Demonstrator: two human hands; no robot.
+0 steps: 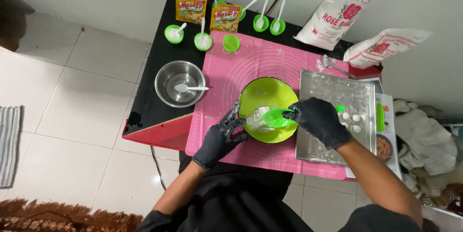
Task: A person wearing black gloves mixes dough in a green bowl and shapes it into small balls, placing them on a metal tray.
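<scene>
Pink mat (226, 75) — black table (161, 63), white tiles (72, 97)

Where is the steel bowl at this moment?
The steel bowl sits on the black table, left of the pink mat and green bowl, with a white spoon inside.

A home, set up for cooking: white tiled floor (82, 97), a low black table (159, 63) against the wall, flour bags (337, 15) at its far edge, laundry heap (424, 140) beside it.

2 yellow sachets (191, 6) at table's back; 2 white-red flour bags (337, 15) right.
</scene>
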